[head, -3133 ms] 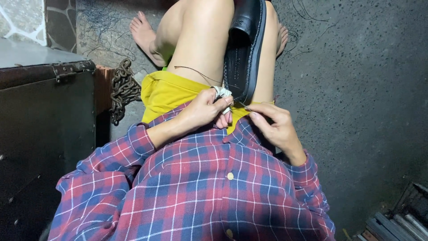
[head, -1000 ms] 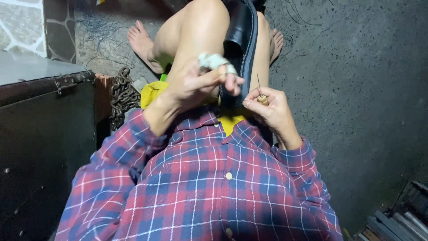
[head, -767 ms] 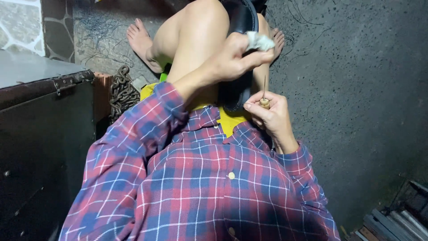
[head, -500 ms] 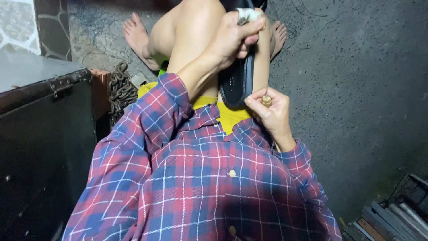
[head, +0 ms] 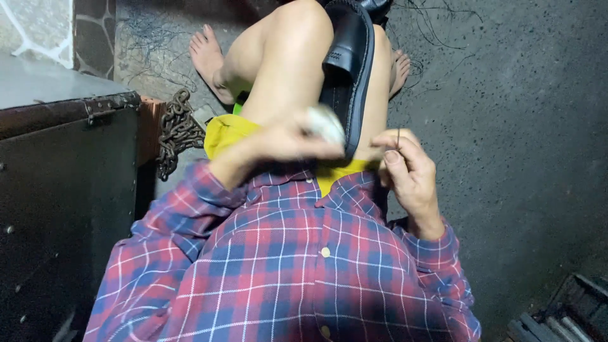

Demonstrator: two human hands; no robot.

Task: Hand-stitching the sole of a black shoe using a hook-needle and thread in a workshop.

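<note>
Lying between the knees, the black shoe [head: 347, 69] touches the blurred left hand [head: 297, 136] gripping a white wad [head: 324, 124].

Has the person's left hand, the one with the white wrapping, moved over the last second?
Yes. The left hand has come back down from the top of the black shoe toward the lap, and is now near the shoe's lower end, blurred.
</note>
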